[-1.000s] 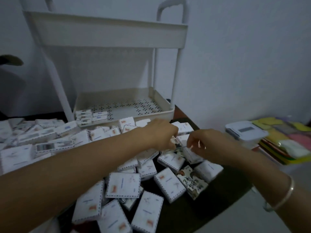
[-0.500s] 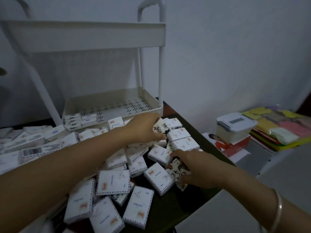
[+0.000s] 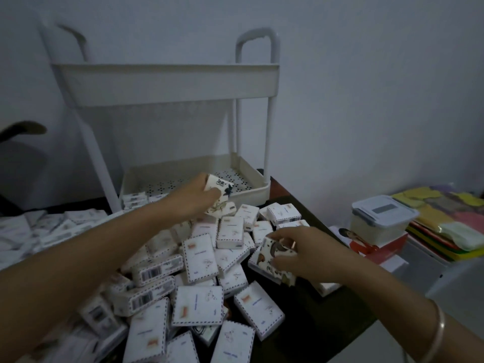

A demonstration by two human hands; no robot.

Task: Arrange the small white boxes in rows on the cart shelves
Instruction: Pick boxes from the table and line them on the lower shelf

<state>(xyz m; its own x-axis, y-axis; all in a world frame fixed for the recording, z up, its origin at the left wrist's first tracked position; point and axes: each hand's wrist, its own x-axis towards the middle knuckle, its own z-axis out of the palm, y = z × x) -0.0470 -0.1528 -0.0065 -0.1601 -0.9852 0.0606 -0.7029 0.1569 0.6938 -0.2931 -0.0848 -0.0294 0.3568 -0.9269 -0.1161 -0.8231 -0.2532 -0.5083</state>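
Observation:
A heap of small white boxes (image 3: 199, 307) covers the dark table (image 3: 314, 334) in front of a white two-shelf cart (image 3: 167, 82). My left hand (image 3: 195, 197) grips a small stack of patterned white boxes (image 3: 220, 196) just in front of the cart's lower shelf (image 3: 248, 193). A few boxes (image 3: 135, 200) lie in a row at that shelf's left end. My right hand (image 3: 301, 254) pinches another patterned box (image 3: 269, 254) lifted slightly off the right side of the heap.
A lidded plastic container (image 3: 379, 218) sits on a red box (image 3: 385, 251) to the right, beside a stack of coloured folders (image 3: 445, 224). The white wall stands close behind the cart. A dark chair (image 3: 21, 158) is at far left.
My left hand has lifted its boxes off the heap toward the cart's lower shelf. My right hand has picked a patterned box up from the table. The camera has tilted upward.

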